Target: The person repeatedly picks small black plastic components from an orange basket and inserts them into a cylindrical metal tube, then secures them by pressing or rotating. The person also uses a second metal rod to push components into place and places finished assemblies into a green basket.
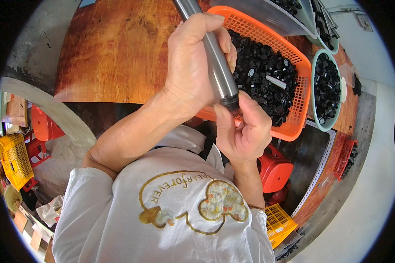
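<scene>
Left hand: fingers wrapped tight around a grey metal tube, held tilted over the near edge of the wooden desk. Right hand: fingers pinching a small black cap at the tube's near end. Just right of the tube, an orange basket holds many black caps. Farther right stands a pale bowl of the same caps.
</scene>
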Motion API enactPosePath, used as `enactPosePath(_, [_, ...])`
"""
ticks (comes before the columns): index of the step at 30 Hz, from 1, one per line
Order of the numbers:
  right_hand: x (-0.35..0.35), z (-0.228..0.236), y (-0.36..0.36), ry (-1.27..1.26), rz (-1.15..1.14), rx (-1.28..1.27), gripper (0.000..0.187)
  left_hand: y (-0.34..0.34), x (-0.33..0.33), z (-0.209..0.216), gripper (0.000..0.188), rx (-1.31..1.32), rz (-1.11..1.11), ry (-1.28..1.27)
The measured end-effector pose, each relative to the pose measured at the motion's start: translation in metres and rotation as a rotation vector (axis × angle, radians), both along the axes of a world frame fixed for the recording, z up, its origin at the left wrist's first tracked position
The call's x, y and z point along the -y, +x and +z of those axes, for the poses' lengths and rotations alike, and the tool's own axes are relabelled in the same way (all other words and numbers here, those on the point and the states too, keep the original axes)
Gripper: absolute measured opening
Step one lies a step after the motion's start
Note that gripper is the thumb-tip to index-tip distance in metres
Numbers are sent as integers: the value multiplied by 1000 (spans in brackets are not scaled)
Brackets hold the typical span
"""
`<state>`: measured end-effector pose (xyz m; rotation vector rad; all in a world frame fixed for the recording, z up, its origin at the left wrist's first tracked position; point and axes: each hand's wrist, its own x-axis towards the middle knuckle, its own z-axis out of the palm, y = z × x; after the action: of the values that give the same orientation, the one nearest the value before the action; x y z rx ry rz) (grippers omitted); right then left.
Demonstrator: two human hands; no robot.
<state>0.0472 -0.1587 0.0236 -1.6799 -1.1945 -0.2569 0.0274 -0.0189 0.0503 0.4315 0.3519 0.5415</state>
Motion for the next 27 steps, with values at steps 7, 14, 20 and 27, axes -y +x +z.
enactPosePath(7, [-4, -6, -7, 147, 4, -52, 39, -1, -1, -5, 16, 95, -27, -67])
enactPosePath(14, [0, 5, -13, 33, 0, -171, 28, -2, -2, -4, 13, 179, -32, -86])
enactPosePath(20, [-3, 6, -19, 74, -11, -311, 24, -3, -3, -6, 15, 225, -47, -108])
enactPosePath(27, [-5, 8, -24, 117, 25, -474, 24, -2, -3, -7, 15, 232, -14, -73])
